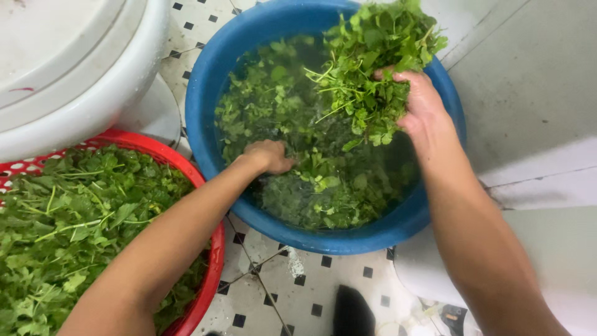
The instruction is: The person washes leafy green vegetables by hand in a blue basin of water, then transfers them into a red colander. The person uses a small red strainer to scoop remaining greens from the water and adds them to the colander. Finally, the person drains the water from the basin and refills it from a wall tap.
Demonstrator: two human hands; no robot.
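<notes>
Blue basin (211, 81), right hand (420, 109) clutching herbs (373, 56), left hand (267, 155) submerged, grip unclear, red basket (214, 249) beside.

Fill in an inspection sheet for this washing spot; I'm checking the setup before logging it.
Surface: white tiled floor with small black squares, wet in places.
Job's things: blue basin of water with leafy greens floating; red perforated basket heaped with more greens.
Clutter: dark object on the floor at the bottom edge, kind unclear.
Grippers: left hand dipped in the water among the leaves; right hand lifts a bunch of greens above the basin.
Cables: nothing seen.
Surroundings: white rounded fixture at upper left; pale wall on the right.
</notes>
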